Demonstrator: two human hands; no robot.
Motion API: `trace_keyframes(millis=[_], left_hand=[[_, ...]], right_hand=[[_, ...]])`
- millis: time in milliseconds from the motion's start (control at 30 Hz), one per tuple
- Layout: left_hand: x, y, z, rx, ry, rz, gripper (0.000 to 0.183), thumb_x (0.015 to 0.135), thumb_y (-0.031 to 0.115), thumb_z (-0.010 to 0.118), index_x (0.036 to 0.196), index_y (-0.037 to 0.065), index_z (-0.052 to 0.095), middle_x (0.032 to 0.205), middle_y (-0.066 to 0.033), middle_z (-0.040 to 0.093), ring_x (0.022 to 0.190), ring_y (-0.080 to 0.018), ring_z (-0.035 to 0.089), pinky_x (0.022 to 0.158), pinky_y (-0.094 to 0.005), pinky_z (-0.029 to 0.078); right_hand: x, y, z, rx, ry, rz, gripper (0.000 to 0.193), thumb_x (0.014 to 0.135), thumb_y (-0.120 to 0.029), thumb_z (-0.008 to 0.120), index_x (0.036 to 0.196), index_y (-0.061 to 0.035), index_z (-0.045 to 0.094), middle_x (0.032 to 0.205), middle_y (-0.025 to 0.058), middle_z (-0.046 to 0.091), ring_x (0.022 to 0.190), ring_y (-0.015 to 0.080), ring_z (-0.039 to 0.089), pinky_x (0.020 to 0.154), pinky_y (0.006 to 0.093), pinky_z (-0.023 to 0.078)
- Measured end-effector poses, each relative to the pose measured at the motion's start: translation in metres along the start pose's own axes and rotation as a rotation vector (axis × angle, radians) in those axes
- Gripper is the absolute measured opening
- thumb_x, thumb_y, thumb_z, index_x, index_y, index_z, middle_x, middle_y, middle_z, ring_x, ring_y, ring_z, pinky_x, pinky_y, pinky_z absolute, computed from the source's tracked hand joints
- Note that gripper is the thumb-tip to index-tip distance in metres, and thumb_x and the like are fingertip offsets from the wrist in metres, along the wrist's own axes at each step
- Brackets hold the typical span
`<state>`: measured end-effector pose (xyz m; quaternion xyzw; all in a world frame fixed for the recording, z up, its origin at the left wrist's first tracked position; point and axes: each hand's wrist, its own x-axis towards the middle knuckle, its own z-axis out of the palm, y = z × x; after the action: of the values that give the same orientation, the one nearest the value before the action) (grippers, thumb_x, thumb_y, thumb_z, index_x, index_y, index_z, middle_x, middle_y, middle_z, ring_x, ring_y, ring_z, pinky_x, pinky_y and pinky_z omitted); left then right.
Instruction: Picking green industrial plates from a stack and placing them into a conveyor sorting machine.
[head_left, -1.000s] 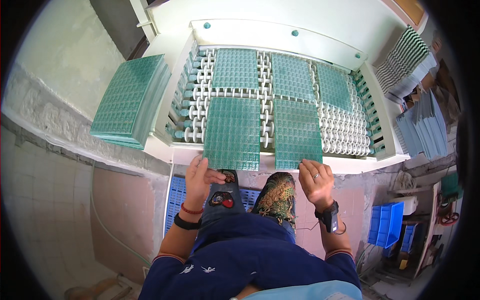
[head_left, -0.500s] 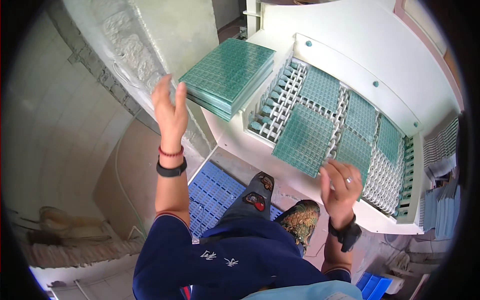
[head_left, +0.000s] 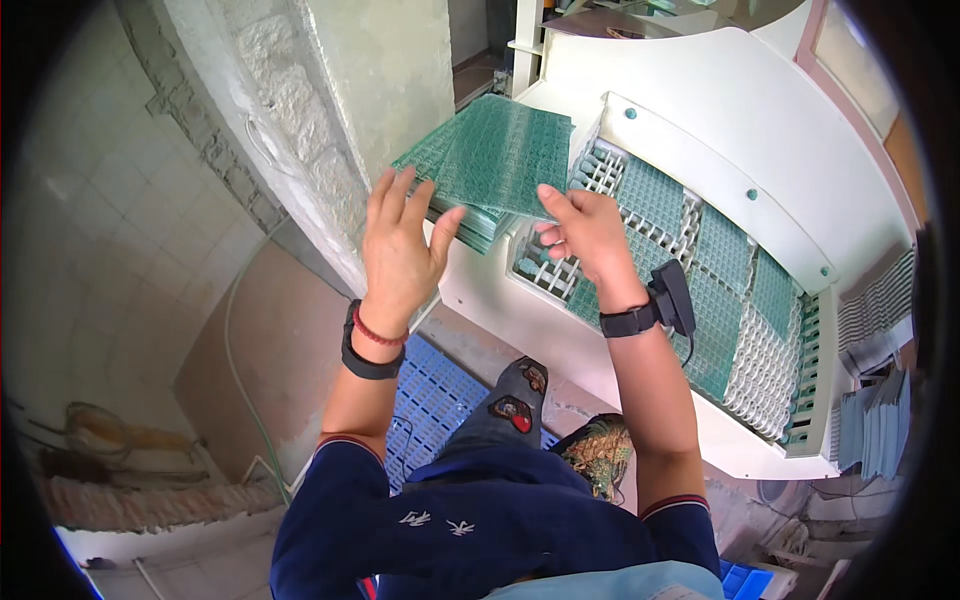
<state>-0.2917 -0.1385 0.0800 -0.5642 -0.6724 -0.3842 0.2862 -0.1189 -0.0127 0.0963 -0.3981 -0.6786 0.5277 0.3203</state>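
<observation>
Panel of green, grid-patterned material lies askew on top of a stack of matching panels at the left end of a white machine, its near right corner pinched between the thumb and fingers of a worker's right hand. The left hand is spread, thumb apart from the fingers, at the stack's near left edge; from here I cannot tell whether its fingertips touch. A red bracelet and a black band circle the left wrist, and a black device is strapped to the right. Just beside the stack, more green panels rest flat on white rollers. Below, a blue slatted platform lies on the floor, near the worker's patched trousers.
</observation>
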Motion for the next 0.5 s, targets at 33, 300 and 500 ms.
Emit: trace_keyframes(millis=[33, 300, 500], left_hand=[[-0.003, 0.004, -0.001, -0.042, -0.001, 0.004, 0.036, 0.084, 0.031, 0.061, 0.103, 0.0, 0.061, 0.117, -0.0188, 0.053, 0.115, -0.0384, 0.044, 0.092, -0.0439, 0.039], [-0.067, 0.053, -0.006, -1.157, -0.216, -0.386, 0.037, 0.089, 0.019, 0.051, 0.117, -0.004, 0.049, 0.117, -0.0187, 0.054, 0.098, -0.0299, 0.057, 0.079, -0.0347, 0.048], [-0.105, 0.118, 0.015, -2.129, -0.832, -0.86, 0.049, 0.097, 0.029, 0.029, 0.127, -0.01, 0.033, 0.118, -0.0243, 0.051, 0.103, -0.0353, 0.057, 0.068, -0.0397, 0.057]], right_hand=[[0.0, 0.003, -0.002, 0.117, 0.022, 0.043, 0.035, 0.084, -0.03, 0.064, 0.077, 0.0037, 0.059, 0.066, 0.011, 0.061, 0.05, 0.0127, 0.056, 0.041, 0.0237, 0.045], [-0.081, 0.03, -0.069, 0.378, 0.128, 0.102, 0.026, 0.086, -0.025, 0.062, 0.075, -0.0012, 0.06, 0.062, 0.005, 0.059, 0.042, 0.0063, 0.05, 0.037, 0.0173, 0.04], [-0.167, 0.084, -0.099, 0.336, 0.237, 0.214, 0.026, 0.086, -0.024, 0.062, 0.083, 0.0018, 0.061, 0.064, 0.0015, 0.058, 0.045, 0.0058, 0.052, 0.04, 0.0177, 0.043]])
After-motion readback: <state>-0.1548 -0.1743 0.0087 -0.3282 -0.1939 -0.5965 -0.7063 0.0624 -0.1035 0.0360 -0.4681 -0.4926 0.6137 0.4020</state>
